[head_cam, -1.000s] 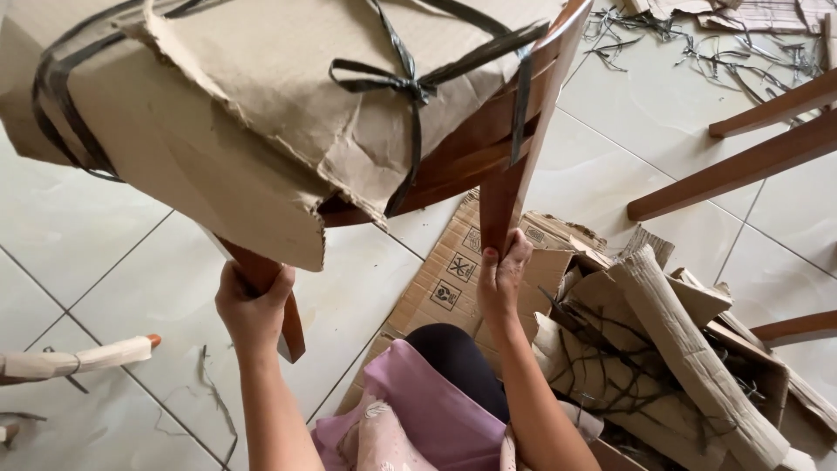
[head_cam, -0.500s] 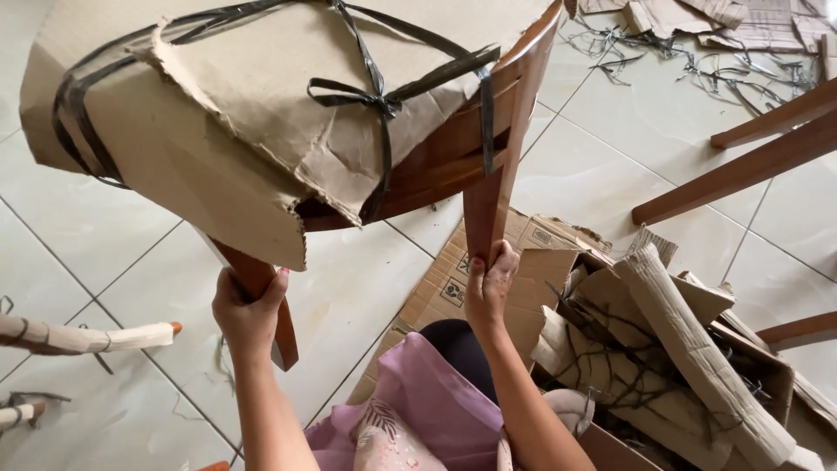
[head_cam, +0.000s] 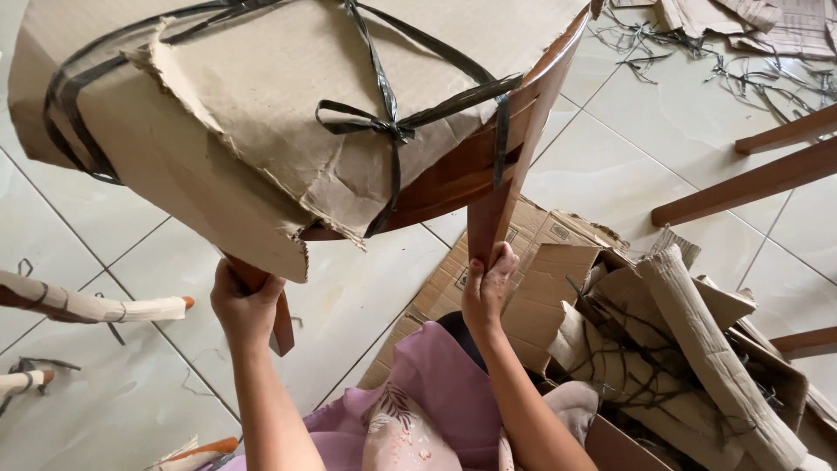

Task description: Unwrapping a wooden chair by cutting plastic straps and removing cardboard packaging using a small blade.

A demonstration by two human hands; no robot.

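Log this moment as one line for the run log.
left hand: grips chair leg | right hand: grips other leg | chair: upturned, seat in cardboard wrap, black strap tied | floor: cardboard pile

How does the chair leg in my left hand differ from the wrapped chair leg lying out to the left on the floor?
The chair leg gripped by the left hand is bare, dark glossy wood, held off the floor and slanting downward. The wrapped leg is covered in pale cardboard tied with thin black strapping, lies nearly level, and only its orange-brown tip shows. No hand touches the wrapped leg. Both look like slim wooden chair legs; the right hand grips another bare one.
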